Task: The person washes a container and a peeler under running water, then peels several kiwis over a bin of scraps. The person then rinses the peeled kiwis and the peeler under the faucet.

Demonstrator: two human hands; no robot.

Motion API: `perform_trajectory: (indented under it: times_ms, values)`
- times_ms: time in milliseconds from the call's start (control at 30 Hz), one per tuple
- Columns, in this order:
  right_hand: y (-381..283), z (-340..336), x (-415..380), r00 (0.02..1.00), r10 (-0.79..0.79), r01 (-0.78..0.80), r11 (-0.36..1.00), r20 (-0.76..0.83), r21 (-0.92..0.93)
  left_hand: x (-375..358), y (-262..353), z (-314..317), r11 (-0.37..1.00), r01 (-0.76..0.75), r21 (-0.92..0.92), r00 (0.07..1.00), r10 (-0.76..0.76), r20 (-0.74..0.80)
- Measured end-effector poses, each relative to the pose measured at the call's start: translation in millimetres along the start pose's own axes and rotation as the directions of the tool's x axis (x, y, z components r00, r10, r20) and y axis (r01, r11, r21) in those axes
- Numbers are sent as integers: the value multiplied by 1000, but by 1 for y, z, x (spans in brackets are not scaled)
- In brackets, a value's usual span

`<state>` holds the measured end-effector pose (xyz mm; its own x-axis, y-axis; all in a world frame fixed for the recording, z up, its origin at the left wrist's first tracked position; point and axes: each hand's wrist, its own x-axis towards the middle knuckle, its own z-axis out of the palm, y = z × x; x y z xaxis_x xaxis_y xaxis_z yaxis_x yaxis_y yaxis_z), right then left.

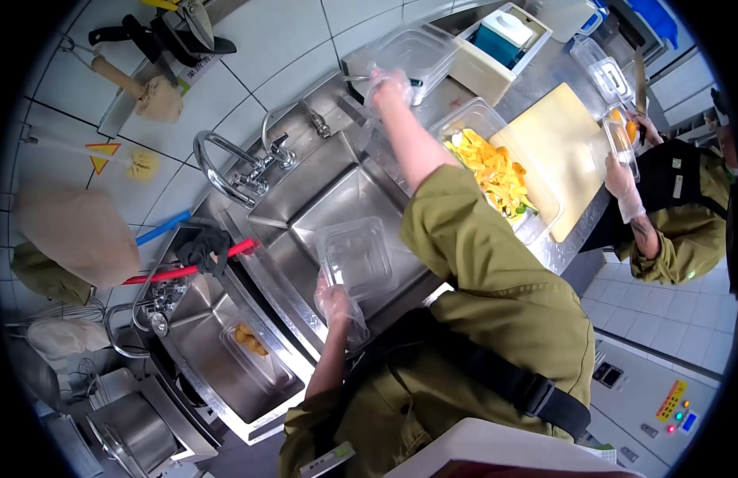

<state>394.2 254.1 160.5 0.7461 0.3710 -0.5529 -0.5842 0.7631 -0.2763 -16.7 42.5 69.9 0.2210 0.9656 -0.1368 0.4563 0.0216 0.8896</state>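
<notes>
Over the large steel sink, my left hand, in a clear plastic glove, grips the edge of an empty transparent container. My right hand, also gloved, reaches to the back counter with its fingers closed round a thin tool, most of which is hidden by the hand. Beside that hand lies a large clear plastic box. Right of my right forearm, another clear tub holds orange and yellow peelings.
A faucet rises behind the sink. A cutting board lies beyond the peelings. At the right, a co-worker holds a container of orange pieces. The lower-left sink has a container with yellowish pieces.
</notes>
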Motion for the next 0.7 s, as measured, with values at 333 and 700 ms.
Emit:
perform_trajectory:
  times_ms: [333, 700]
  values:
    - [-6, 18, 45, 892, 204, 170, 675, 403, -718, 43, 83, 10, 412, 318, -854, 935, -286, 211]
    - [-225, 4, -197, 692, 276, 544, 409, 667, -733, 257, 117, 130, 964, 127, -233, 933, -37, 357]
